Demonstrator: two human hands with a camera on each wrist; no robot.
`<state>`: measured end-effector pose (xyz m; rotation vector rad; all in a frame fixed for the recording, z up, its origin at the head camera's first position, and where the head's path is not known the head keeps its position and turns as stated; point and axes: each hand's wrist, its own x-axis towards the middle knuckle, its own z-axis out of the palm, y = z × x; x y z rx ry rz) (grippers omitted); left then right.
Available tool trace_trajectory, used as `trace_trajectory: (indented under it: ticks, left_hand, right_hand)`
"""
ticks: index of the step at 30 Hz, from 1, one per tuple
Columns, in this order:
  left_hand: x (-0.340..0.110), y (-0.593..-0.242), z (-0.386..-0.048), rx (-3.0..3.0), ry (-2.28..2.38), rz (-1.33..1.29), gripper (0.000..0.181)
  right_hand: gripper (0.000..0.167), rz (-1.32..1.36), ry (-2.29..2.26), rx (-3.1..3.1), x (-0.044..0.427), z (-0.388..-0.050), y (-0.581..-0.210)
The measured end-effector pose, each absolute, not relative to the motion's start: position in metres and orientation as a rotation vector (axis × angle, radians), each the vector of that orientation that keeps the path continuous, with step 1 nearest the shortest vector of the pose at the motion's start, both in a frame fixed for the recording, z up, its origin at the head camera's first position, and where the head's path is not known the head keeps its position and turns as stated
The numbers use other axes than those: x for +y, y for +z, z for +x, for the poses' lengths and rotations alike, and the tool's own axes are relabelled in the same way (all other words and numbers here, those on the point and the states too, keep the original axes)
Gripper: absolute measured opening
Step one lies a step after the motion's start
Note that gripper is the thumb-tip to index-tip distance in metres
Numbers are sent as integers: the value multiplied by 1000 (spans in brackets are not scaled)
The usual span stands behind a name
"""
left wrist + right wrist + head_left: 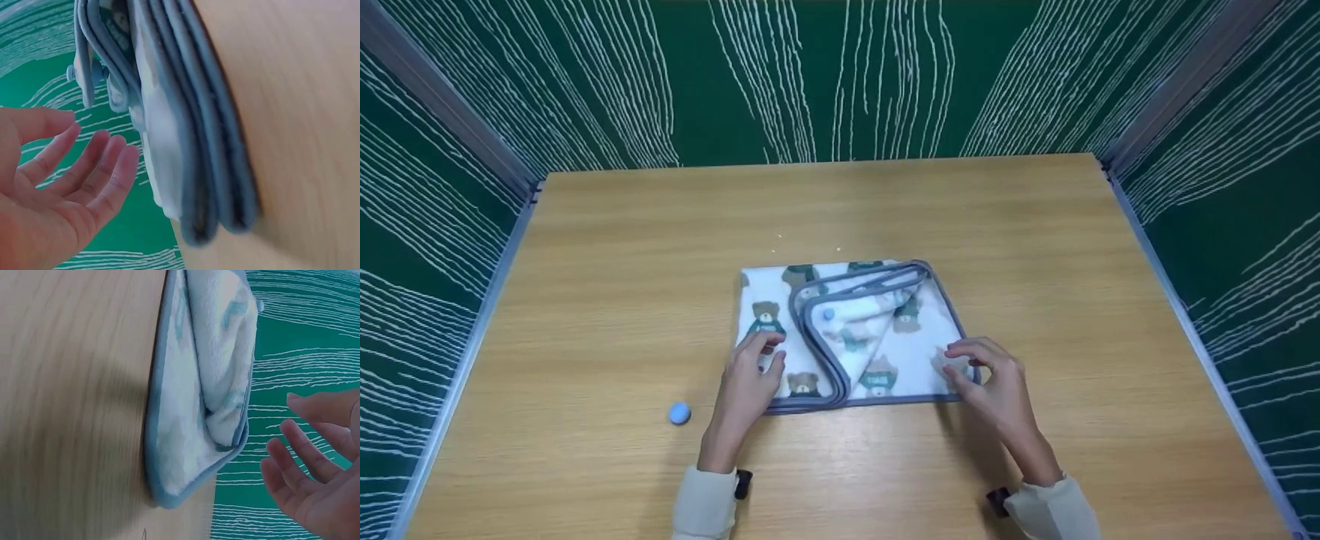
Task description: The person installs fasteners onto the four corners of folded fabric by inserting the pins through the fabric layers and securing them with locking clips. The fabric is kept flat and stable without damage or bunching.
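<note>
A folded white baby blanket [915,360] lies on the table, printed with bears in green tops and edged in grey-blue binding. One flap [859,330] is turned back across its middle, and a small blue round piece shows near the flap's edge. Over the blanket's left side hovers my left hand [750,379], fingers loosely bent around nothing. My right hand [996,386] is at the lower right corner, also holding nothing. Both wrist views show a gap between the hand and the fabric. Stacked layers of binding [197,135] appear in the left wrist view.
A small blue round object [679,413] sits on the wooden table [615,300], left of my left hand. Tiny pale specks lie beyond the blanket. Green panels [885,82] with white lines enclose the table's back and sides.
</note>
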<state>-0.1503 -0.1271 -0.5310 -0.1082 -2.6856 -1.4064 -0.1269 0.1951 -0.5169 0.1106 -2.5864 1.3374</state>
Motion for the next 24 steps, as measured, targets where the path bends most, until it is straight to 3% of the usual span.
trace_trajectory:
  ticks: [8, 16, 24]
  left_hand:
    - [-141, -535, -136, -2646, -1421, -129, 16]
    - [-133, -533, -131, -2717, -1437, -84, 15]
    - [-101, -530, -128, -2648, -1473, -367, 14]
  right_hand:
    - [22, 226, 1219, -2535, 205, -126, -526]
    - [25, 57, 1247, -2668, 218, -121, -532]
    - [30, -63, 1225, -2767, 229, -114, -538]
